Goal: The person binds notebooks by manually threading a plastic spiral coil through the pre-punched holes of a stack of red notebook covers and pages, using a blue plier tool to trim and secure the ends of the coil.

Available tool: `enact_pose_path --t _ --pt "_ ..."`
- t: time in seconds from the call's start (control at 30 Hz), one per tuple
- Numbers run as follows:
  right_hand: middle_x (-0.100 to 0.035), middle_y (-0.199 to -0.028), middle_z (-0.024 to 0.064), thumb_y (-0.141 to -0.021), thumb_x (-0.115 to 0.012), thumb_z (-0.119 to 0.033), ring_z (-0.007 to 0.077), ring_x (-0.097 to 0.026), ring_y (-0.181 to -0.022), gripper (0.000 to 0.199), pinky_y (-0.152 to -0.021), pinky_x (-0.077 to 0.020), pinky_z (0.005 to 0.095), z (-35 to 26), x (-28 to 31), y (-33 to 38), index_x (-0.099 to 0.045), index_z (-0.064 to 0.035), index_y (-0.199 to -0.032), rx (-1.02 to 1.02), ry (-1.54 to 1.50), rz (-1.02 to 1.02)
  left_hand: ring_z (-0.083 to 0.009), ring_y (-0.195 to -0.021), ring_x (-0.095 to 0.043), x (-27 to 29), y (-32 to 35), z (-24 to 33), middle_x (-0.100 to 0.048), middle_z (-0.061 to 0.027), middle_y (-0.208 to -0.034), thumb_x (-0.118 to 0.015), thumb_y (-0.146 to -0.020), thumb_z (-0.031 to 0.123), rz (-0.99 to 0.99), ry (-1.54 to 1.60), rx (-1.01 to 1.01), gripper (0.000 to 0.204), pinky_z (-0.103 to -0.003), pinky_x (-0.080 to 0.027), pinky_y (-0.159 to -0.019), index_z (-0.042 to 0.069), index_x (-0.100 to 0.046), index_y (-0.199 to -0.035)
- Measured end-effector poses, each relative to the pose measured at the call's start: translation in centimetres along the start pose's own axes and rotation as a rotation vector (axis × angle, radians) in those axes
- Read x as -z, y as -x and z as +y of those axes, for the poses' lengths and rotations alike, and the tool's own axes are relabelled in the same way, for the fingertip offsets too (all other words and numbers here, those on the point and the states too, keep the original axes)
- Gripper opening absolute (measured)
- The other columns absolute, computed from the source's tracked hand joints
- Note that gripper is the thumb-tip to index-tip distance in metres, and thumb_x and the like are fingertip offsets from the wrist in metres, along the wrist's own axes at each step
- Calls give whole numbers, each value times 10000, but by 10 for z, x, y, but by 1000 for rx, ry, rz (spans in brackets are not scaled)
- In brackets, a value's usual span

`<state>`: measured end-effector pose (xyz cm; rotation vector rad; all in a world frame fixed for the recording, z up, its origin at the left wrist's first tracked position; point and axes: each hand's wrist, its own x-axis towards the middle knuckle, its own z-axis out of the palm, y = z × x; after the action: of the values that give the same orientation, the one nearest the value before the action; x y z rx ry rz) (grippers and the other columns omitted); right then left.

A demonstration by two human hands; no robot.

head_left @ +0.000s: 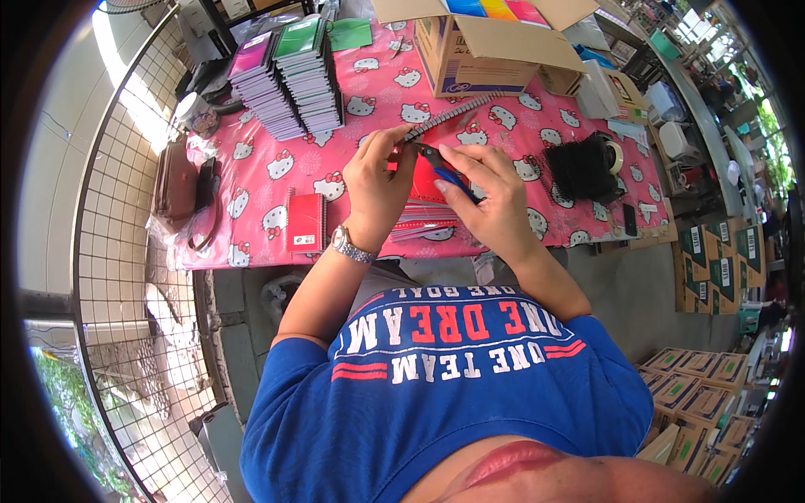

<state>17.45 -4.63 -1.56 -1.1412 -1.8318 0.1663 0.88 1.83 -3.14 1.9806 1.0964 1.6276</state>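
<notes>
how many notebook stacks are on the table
3: a purple-topped stack and a green-topped stack side by side toward the back left, and a red-covered stack at the front middle. Others may be hidden.

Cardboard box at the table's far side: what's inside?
Glossy blue, yellow and pink items show inside the cardboard box; its front flap hides whatever lies deeper.

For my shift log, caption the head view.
Left hand holds a spiral binding, right hand blue-handled pliers, above red notebooks on a pink tablecloth.
</notes>
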Motion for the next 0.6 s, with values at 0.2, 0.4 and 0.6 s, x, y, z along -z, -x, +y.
enact_pose_path --t 0.2,0.4,0.6 --pt "-647 -1072 95 -789 -770 -105 264 -596 -976 418 -889 -465 385 -10 -6 -5 -671 -39 -1189 -47 -94 47 -194 -711 -717 -2 5 -6 -705 -102 -883 -705 -823 -35 40 -46 -64 232 -281 -572 -574 36 -703 -1043" --pt "-652 -1018 82 -823 -750 -106 220 -603 -928 362 -829 -472 369 0 1 -8 -670 -28 -1167 65 45 28 -207 -673 -692 -6 7 -5 -678 -95 -843 -704 -799 -44 76 -10 -29 241 -300 -552 -565 41 -691 -1025" --pt "-657 -1061 95 -911 -688 -191 172 -608 -978 324 -895 -479 322 6 5 -10 -665 -21 -1186 -331 -509 -200 -163 -777 -698 20 10 -28 -712 -91 -952 -689 -852 -59 201 -170 -165 195 -280 -616 -643 -3 -682 -1039"
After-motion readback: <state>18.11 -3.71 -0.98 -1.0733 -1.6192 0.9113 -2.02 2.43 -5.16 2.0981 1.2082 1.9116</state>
